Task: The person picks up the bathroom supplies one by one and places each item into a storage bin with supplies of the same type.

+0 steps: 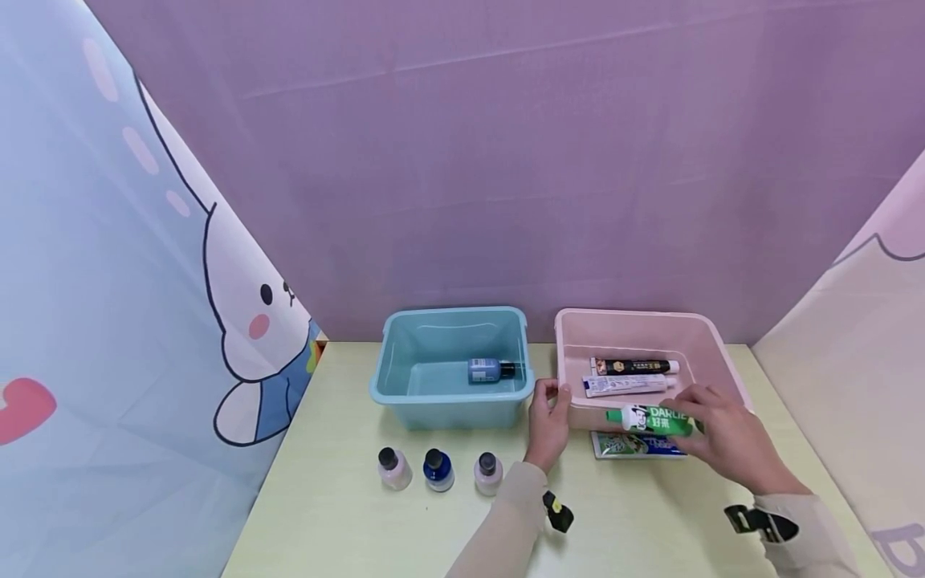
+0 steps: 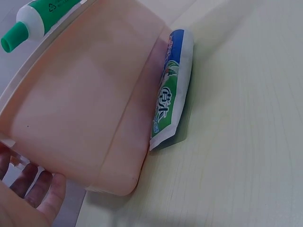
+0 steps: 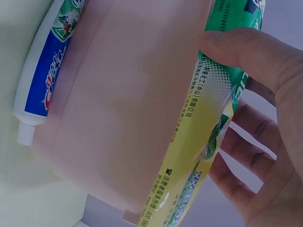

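My right hand (image 1: 730, 437) pinches a green and yellow toothpaste tube (image 3: 199, 127) above the front rim of the pink bin (image 1: 646, 317). The tube's green cap points left in the head view. My left hand (image 1: 549, 425) holds the bin's front left corner, its fingers bent at the wall. Inside the bin lie a black toothpaste tube (image 1: 632, 367) and a white toothpaste tube (image 1: 627, 385). On the table, against the bin's front wall, lies a blue and green toothpaste tube (image 2: 171, 90), partly hidden in the head view by the held tube.
To the left stands a blue bin (image 1: 451, 413) with a blue bottle (image 1: 484, 370) lying inside. In front of it are a pale bottle (image 1: 395, 472), a dark blue bottle (image 1: 438, 472) and another pale bottle (image 1: 488, 475). A purple cloth (image 1: 462, 177) hangs behind the table.
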`<state>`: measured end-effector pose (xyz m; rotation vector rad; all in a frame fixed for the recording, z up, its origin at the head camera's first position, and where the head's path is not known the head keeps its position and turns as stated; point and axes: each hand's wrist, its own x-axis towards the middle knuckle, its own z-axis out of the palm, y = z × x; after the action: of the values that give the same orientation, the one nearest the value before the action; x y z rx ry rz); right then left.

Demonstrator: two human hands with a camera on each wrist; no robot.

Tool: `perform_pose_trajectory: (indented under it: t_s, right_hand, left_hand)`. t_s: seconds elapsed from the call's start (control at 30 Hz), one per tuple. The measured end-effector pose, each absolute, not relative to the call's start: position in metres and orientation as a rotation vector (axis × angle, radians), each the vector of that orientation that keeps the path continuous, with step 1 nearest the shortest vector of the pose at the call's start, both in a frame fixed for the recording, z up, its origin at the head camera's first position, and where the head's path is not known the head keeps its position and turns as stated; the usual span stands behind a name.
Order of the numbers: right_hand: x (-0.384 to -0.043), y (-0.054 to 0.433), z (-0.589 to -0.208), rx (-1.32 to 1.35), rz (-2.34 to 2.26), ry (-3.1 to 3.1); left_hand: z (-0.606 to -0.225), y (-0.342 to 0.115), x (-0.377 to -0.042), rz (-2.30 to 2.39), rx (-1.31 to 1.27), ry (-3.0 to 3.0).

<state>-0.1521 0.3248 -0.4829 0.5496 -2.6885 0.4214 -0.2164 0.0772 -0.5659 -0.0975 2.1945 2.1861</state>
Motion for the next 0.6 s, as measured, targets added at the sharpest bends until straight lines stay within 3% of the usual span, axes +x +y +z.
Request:
perform_pose_trajectory:
  t_s: [0.6]
  right_hand:
    - [-0.172,0.324,-0.47,0.612,0.345,-2.668]
  left_hand:
    - [-0.57,0.078,-0.217,2.192,-0.106,2.185]
